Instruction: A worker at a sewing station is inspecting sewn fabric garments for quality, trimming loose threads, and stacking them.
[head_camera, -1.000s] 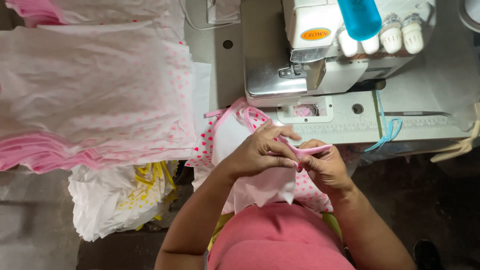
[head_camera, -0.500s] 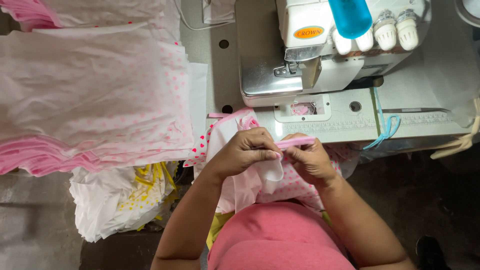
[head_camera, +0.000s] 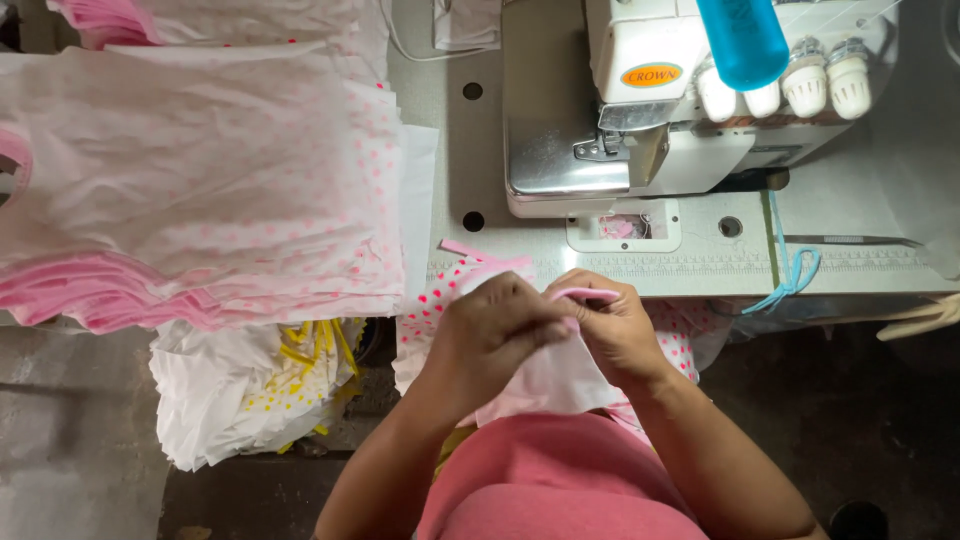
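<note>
Head view, 1 frame.

Item 1, left hand (head_camera: 490, 335): we log it closed over the pink binding strip (head_camera: 585, 294) and the upper edge of the fabric piece (head_camera: 545, 385), fingers curled down, knuckles toward us.

Item 2, right hand (head_camera: 615, 330): pinched on the same strip from the other side, thumb and fingers meeting the left hand's fingertips. Both hands sit just in front of the table (head_camera: 880, 270) edge, near the presser foot area (head_camera: 625, 228) but apart from it.

Item 3, progress: we judge the work to be at the preparing stage. The strip is being folded onto the fabric edge by hand; nothing lies under the foot, so stitching of this piece is not yet begun. We cannot tell how much of the strip is already folded, since the hands cover it.

Item 4, fabric piece: thin, pale pink-white, hanging limp from the hands into the lap; a white part with pink dots (head_camera: 430, 305) shows to its left, and the strip is narrow and solid pink.

Item 5, surroundings: overlock sewing machine (head_camera: 660, 120) with 1 blue thread cone (head_camera: 742, 40); a stack of dotted pink-and-white pieces (head_camera: 200, 180) at left; a white bundle with yellow marks (head_camera: 240, 400) below it.
</note>
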